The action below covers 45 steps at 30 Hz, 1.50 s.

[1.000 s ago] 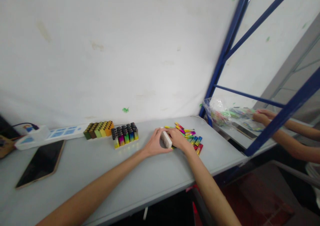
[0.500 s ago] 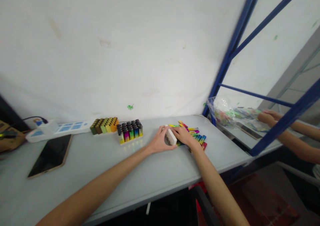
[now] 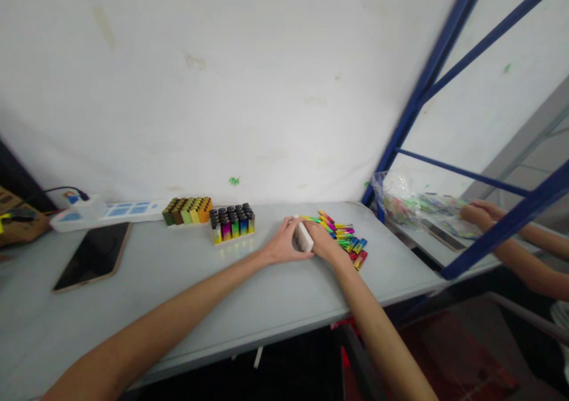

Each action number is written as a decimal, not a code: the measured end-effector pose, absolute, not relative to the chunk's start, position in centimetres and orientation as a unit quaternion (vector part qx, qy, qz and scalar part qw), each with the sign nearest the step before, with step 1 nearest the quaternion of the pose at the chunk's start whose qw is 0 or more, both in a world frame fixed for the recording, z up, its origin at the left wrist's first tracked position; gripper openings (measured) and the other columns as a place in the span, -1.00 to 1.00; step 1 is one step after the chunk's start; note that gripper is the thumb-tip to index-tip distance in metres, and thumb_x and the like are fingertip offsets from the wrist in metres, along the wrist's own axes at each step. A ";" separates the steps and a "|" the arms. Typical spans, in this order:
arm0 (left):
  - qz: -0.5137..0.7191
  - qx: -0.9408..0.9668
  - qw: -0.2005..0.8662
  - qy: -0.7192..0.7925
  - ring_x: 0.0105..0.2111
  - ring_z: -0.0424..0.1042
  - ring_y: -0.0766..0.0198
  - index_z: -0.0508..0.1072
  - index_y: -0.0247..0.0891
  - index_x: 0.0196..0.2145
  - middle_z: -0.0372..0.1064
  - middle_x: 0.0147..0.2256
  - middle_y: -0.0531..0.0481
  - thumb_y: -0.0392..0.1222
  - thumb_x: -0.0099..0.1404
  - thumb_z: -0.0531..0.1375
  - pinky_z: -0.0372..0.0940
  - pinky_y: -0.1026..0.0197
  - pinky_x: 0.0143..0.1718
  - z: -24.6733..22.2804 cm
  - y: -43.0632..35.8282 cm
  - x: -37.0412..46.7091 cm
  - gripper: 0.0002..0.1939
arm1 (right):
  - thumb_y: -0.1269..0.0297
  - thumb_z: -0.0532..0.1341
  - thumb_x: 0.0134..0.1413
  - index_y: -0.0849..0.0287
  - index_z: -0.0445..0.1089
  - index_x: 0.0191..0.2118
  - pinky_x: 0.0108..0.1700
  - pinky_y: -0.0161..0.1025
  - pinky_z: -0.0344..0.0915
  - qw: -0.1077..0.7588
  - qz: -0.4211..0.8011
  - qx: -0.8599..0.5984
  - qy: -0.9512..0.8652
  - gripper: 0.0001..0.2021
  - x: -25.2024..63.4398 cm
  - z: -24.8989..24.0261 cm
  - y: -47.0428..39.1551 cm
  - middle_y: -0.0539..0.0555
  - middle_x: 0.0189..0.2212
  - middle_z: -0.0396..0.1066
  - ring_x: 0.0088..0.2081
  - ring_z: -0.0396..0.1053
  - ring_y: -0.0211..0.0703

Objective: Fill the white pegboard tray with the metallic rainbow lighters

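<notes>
My left hand [image 3: 283, 244] is closed around a white tray [image 3: 304, 237], which is tipped up on its side over the table. Its thumb lies along the near edge and its fingers reach over the far edge. My right hand [image 3: 320, 239] presses close against the tray's right side; its fingertips are hidden, so what they hold does not show. Just beyond it lies a loose heap of shiny rainbow-coloured lighters [image 3: 344, 231]. Left of my hands, a filled tray of black-topped rainbow lighters [image 3: 232, 223] stands upright.
Farther left stands a block of green-to-orange lighters [image 3: 188, 211] beside a white power strip [image 3: 128, 209]. A phone [image 3: 92, 256] lies at the left. A blue metal frame [image 3: 402, 119] rises at the right; beyond it are a plastic bag [image 3: 395, 196] and another person's arms [image 3: 511, 241].
My right hand has shifted left, in closer against the tray, uncovering more of the lighter heap. The left hand keeps its hold on the tray. The camera view has shifted slightly.
</notes>
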<state>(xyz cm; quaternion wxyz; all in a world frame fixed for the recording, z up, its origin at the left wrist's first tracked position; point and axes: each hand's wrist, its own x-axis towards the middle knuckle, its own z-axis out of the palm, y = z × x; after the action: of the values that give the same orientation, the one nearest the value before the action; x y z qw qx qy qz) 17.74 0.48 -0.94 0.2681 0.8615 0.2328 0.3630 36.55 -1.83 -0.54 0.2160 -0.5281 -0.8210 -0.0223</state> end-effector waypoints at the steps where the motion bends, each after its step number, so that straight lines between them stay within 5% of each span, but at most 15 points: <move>1: 0.364 0.861 0.270 0.233 0.23 0.23 -0.06 0.15 -0.16 0.30 0.14 0.18 -0.17 0.02 -0.02 0.49 0.12 -0.06 0.35 -1.0 0.5 17.8 0.01 | 0.42 0.14 0.22 0.32 0.35 0.15 0.18 -0.10 0.25 0.208 -0.019 -0.524 -0.826 -0.61 36.5 -0.7 -1.9 0.34 0.13 0.42 0.11 0.39 0.01; 6: 0.366 0.861 0.267 0.231 0.25 0.20 -0.07 0.15 -0.17 0.30 0.14 0.19 -0.19 0.04 -0.02 0.50 0.10 -0.07 0.36 -1.4 0.8 17.8 0.02 | 0.37 0.10 0.27 0.27 0.39 0.14 0.23 -0.05 0.19 0.165 -0.008 -0.551 -0.818 -0.63 36.7 -0.4 -2.2 0.30 0.16 0.42 0.17 0.36 0.07; 15: 0.361 0.860 0.268 0.243 0.25 0.22 -0.10 0.19 -0.16 0.28 0.15 0.19 -0.18 0.05 -0.02 0.49 0.12 -0.08 0.35 -1.1 0.6 17.7 -0.02 | 0.30 0.04 0.42 0.22 0.51 -0.08 0.04 -0.22 0.25 0.215 0.011 -0.565 -0.797 -0.71 37.5 0.6 -1.6 0.20 -0.11 0.55 -0.07 0.45 -0.09; 20: 0.359 0.860 0.265 0.247 0.26 0.20 -0.10 0.17 -0.17 0.29 0.13 0.20 -0.19 0.06 -0.01 0.49 0.10 -0.10 0.36 -1.3 0.7 17.8 0.00 | 0.35 0.09 0.36 0.26 0.51 -0.06 0.04 -0.21 0.26 0.253 0.008 -0.546 -0.798 -0.75 37.5 0.2 -1.3 0.22 -0.09 0.53 -0.06 0.44 -0.08; 26: 0.368 0.858 0.270 0.235 0.24 0.23 -0.07 0.18 -0.14 0.28 0.16 0.17 -0.15 0.01 -0.03 0.50 0.11 -0.08 0.35 -1.1 0.7 17.9 -0.01 | 0.41 0.19 0.18 0.29 0.44 0.06 0.14 -0.14 0.21 0.193 -0.003 -0.555 -0.809 -0.67 36.6 -1.1 -1.2 0.30 0.06 0.45 0.05 0.38 0.02; 38: 0.362 0.862 0.259 0.244 0.19 0.27 -0.08 0.25 -0.14 0.21 0.20 0.14 -0.15 0.07 -0.03 0.49 0.18 -0.10 0.30 -0.6 0.7 17.2 -0.09 | 0.23 0.07 0.41 0.23 0.52 -0.12 0.02 -0.22 0.18 0.167 -0.032 -0.635 -0.753 -0.71 37.3 0.4 -1.4 0.20 -0.15 0.47 -0.07 0.34 -0.09; 45: 0.355 0.861 0.267 0.246 0.24 0.23 -0.07 0.20 -0.12 0.24 0.17 0.18 -0.15 0.11 -0.07 0.53 0.15 -0.08 0.31 -0.9 0.8 17.1 0.00 | 0.35 0.23 0.22 0.28 0.35 0.16 0.14 -0.13 0.17 0.134 -0.048 -0.586 -0.797 -0.60 35.7 -0.6 -1.8 0.29 0.02 0.38 0.06 0.30 0.03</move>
<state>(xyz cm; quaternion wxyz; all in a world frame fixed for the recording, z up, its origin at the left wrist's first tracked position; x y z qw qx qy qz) 17.10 0.81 -0.93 0.2670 0.8613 0.2462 0.3553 35.66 -1.76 -0.62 0.1344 -0.5864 -0.7973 -0.0483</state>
